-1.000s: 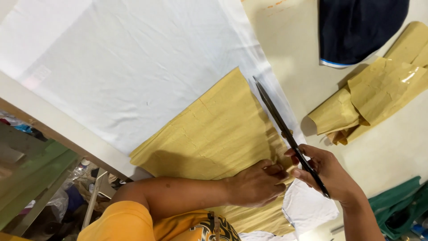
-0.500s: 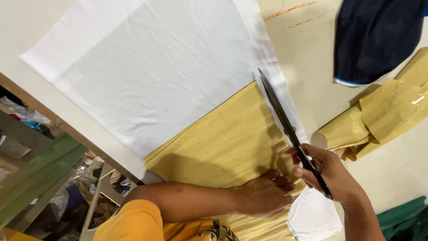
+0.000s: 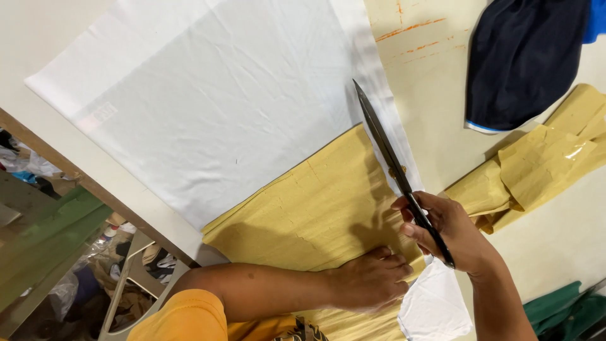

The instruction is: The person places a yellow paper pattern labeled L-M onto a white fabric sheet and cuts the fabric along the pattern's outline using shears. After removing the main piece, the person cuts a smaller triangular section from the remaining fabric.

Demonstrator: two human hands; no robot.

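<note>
A wide sheet of white fabric (image 3: 208, 107) lies spread on the pale table (image 3: 442, 101). On top of it rests a yellow-brown paper pattern (image 3: 309, 208). My left hand (image 3: 369, 280) presses flat on the pattern near its right edge. My right hand (image 3: 451, 230) grips the handles of long black scissors (image 3: 385, 148). Their blades look nearly closed and point away from me along the pattern's right edge, over the white fabric.
A dark navy garment (image 3: 524, 60) lies at the far right of the table. More folded yellow-brown paper pieces (image 3: 536, 164) lie beneath it. The table's wooden edge (image 3: 76, 173) runs diagonally at left; clutter and a white chair (image 3: 129, 278) sit on the floor below. Green cloth (image 3: 568, 309) shows at the lower right.
The view has shifted slightly, so fabric and pattern sit a little further right and down. My right hand has kept its hold on the scissors along the pattern edge; my left hand stays pressed down.
</note>
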